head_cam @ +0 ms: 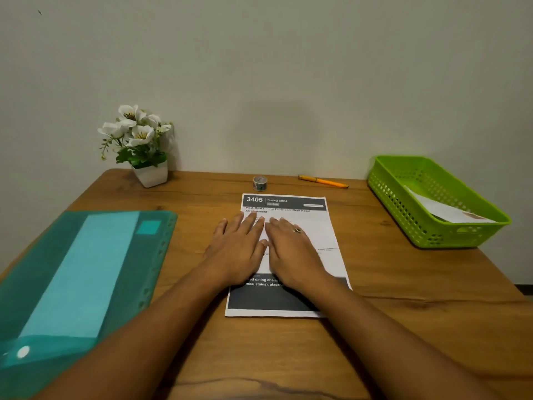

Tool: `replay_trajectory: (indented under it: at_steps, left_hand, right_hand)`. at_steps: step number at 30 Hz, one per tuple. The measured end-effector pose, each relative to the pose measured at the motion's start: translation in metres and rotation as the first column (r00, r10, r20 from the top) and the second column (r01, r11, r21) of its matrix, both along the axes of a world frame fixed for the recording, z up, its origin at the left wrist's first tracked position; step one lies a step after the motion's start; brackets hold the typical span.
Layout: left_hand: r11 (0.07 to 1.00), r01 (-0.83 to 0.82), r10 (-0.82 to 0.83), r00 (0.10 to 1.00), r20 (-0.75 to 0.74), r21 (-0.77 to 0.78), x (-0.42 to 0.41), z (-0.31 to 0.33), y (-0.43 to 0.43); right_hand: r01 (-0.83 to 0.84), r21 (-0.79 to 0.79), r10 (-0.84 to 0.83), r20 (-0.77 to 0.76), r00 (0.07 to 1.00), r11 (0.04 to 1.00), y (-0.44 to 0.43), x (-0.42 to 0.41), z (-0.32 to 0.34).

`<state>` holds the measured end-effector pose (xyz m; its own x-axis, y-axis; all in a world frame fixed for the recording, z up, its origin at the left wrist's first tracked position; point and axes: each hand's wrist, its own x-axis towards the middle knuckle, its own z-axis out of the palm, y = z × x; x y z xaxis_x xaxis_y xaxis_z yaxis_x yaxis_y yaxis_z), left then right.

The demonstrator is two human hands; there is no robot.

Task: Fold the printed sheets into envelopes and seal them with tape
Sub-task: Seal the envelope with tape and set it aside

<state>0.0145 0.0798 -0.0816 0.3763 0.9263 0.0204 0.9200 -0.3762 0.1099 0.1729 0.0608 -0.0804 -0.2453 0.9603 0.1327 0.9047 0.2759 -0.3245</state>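
A printed sheet (323, 226) with a dark header reading "3405 DINING AREA" lies flat on the wooden table in front of me. Side by side on the sheet's middle rest my left hand (239, 249) and my right hand (291, 252), palms down, fingers straight. There is a ring on my right hand. A small roll of tape (260, 183) stands just beyond the sheet's top edge. A folded white envelope (444, 210) lies inside the green basket (403, 209) at the right.
A teal plastic folder (72, 284) with paper inside covers the table's left side. A white pot of white flowers (141, 145) stands at the back left against the wall. An orange pen (323, 181) lies at the back near the tape.
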Motion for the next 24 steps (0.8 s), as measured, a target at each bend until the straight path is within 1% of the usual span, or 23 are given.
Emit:
replay_trajectory:
  at_steps: [2, 4, 8, 11, 14, 16, 19, 22, 24]
  left_hand:
    - [1.0, 0.001, -0.001, 1.0, -0.009, -0.011, 0.0, -0.001, 0.001]
    - [1.0, 0.006, -0.006, 1.0, -0.016, -0.023, 0.0, 0.0, 0.001]
    - [0.999, 0.013, -0.014, 1.0, -0.02, -0.048, -0.001, 0.002, 0.002]
    - [0.998, -0.006, 0.005, 1.0, -0.025, -0.065, 0.001, 0.004, 0.0]
    - [0.998, -0.041, 0.036, 0.995, -0.096, -0.055, 0.018, 0.008, 0.0]
    - [0.999, 0.01, -0.015, 0.992, -0.123, -0.041, 0.037, 0.011, 0.002]
    - [0.991, 0.107, -0.114, 0.99, -0.08, -0.081, 0.056, 0.012, 0.005]
    - [0.987, 0.121, -0.129, 0.989, -0.073, -0.104, 0.045, 0.011, 0.009]
    - [0.99, 0.095, -0.104, 0.99, -0.091, -0.102, 0.024, 0.01, 0.012]
  right_hand:
    - [-0.003, -0.01, 0.004, 0.04, 0.999, 1.0, -0.002, 0.007, -0.004]
    - [0.012, -0.052, -0.007, 0.1, 0.995, 0.999, -0.002, 0.022, -0.003]
    - [0.128, -0.135, -0.102, 0.182, 0.978, 0.983, 0.002, 0.067, 0.001]
    - [0.207, -0.15, -0.176, 0.197, 0.964, 0.967, 0.003, 0.087, 0.001]
    - [0.219, -0.134, -0.188, 0.213, 0.959, 0.966, 0.004, 0.086, -0.002]
    - [0.225, -0.129, -0.194, 0.215, 0.957, 0.966, 0.004, 0.084, -0.003]
    - [0.229, -0.127, -0.197, 0.219, 0.955, 0.965, 0.003, 0.084, -0.003]
    - [0.223, -0.131, -0.19, 0.229, 0.955, 0.966, 0.003, 0.085, -0.003]
    - [0.215, -0.127, -0.182, 0.23, 0.956, 0.968, 0.004, 0.086, -0.004]
